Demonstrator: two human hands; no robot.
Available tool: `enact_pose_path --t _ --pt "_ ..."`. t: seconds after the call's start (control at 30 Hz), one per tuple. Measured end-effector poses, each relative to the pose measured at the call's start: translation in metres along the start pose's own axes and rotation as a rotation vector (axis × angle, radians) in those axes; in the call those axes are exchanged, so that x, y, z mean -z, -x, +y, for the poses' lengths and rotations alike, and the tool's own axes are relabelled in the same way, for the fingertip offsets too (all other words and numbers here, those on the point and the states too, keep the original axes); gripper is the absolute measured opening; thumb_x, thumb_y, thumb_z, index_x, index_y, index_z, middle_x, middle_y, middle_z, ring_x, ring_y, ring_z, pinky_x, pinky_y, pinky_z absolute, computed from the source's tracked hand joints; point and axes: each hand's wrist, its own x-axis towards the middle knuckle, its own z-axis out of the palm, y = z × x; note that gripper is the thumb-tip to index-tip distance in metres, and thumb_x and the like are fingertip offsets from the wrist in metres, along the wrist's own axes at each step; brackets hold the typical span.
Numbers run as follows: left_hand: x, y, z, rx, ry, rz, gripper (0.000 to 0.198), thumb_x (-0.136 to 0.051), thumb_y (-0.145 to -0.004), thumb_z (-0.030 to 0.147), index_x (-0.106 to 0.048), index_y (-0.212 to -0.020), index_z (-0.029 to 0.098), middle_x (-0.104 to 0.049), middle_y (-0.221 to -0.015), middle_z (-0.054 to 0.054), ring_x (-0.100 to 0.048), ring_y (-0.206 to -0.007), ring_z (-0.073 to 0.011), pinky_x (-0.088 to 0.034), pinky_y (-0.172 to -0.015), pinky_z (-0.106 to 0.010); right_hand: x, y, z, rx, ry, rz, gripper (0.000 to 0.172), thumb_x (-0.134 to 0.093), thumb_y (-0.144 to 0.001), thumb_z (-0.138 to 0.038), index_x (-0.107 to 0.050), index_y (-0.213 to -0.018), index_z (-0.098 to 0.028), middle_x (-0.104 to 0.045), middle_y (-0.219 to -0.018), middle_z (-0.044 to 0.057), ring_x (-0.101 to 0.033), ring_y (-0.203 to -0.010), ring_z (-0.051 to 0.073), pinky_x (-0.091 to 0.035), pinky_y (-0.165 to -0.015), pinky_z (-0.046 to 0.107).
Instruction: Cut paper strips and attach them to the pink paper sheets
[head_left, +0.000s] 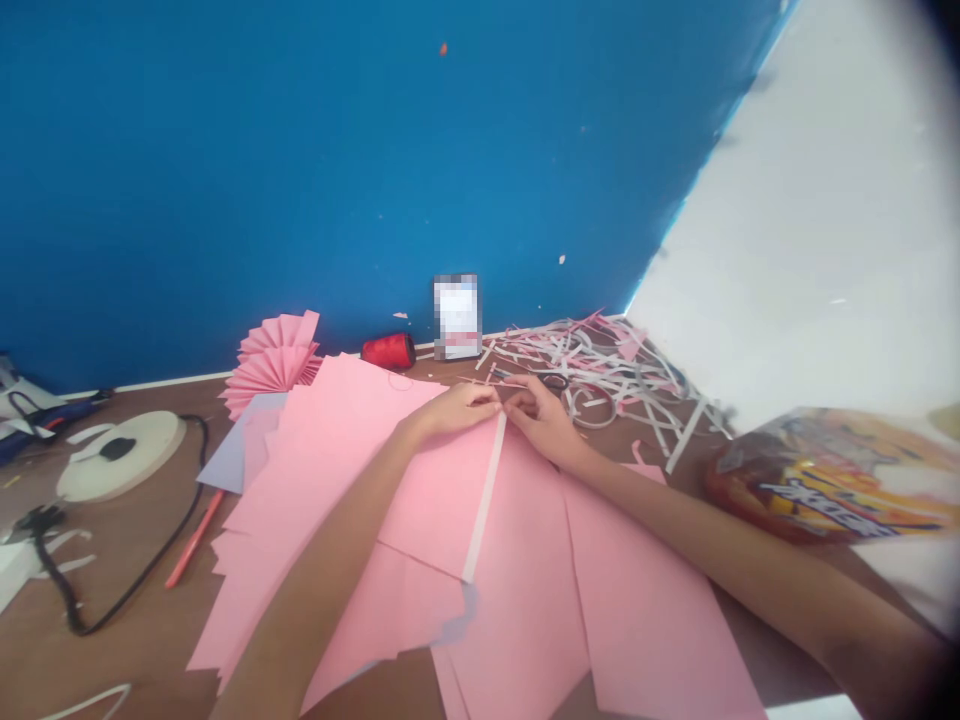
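Across the near part of the brown table, we have pink sheets overlapping in a loose spread beneath both forearms. Upon them lies a narrow white strip, its long axis running away from us and leaning a little rightward toward its far end. At that end our left hand is nearly closed, thumb and fingers pinched on the strip. Our right hand is loosely curled and partly open, its fingertips meeting the left's there; we cannot tell whether it grips. To our right lies a printed packet. Farther off we find a pink pleated fan at left, a red spool, an upright phone with its screen blurred, and tangled paper strips, all before the blue wall.
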Motion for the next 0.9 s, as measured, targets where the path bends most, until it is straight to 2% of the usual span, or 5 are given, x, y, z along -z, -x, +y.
enact_pose_path --t 0.17,0.37,0.47,0.6,0.9 --pt "-0.003 0.001 -0.005 0.017 0.082 -0.032 0.026 -0.048 -0.086 0.038 -0.062 -0.084 0.015 -0.063 -0.084 -0.002 -0.055 -0.076 -0.016 -0.041 -0.069 -0.026 0.003 0.001 -0.004 0.057 0.16 0.049 0.033 -0.053 -0.085 -0.024 -0.048 -0.117 -0.022 -0.065 -0.084 0.001 -0.06 -0.071 0.014 -0.046 -0.067 0.027" --pt "-0.001 -0.002 -0.014 0.008 0.274 -0.125 0.025 -0.053 -0.082 0.037 -0.063 -0.081 0.013 -0.062 -0.083 -0.003 -0.054 -0.078 -0.0168 -0.041 -0.073 -0.027 0.008 0.003 -0.005 0.3 0.542 -0.013 0.028 -0.05 -0.087 -0.018 -0.058 -0.113 -0.024 -0.07 -0.103 0.004 -0.064 -0.091 0.019 -0.047 -0.079 0.031" --pt "0.001 0.001 -0.016 0.041 0.363 -0.143 0.026 -0.056 -0.08 0.038 -0.063 -0.078 0.013 -0.062 -0.079 -0.003 -0.054 -0.079 -0.0177 -0.041 -0.074 -0.029 0.009 0.002 -0.004 0.345 0.559 -0.081 0.031 -0.049 -0.088 -0.018 -0.058 -0.117 -0.025 -0.069 -0.106 0.004 -0.064 -0.089 0.019 -0.048 -0.08 0.031" --pt "0.004 0.002 -0.018 0.081 0.446 -0.116 0.026 -0.058 -0.08 0.039 -0.063 -0.079 0.014 -0.06 -0.079 -0.003 -0.053 -0.077 -0.0169 -0.041 -0.074 -0.03 0.01 0.003 -0.001 0.442 0.622 -0.067 0.032 -0.048 -0.09 -0.019 -0.058 -0.12 -0.026 -0.068 -0.108 0.005 -0.062 -0.096 0.02 -0.048 -0.084 0.034" --pt "0.008 0.0 -0.021 0.035 0.459 -0.233 0.026 -0.057 -0.083 0.038 -0.067 -0.087 0.014 -0.062 -0.087 -0.003 -0.053 -0.082 -0.0154 -0.039 -0.078 -0.028 0.011 0.008 -0.001 0.573 0.695 -0.13 0.039 -0.041 -0.091 -0.012 -0.056 -0.125 -0.025 -0.068 -0.098 0.006 -0.058 -0.089 0.02 -0.047 -0.079 0.033"
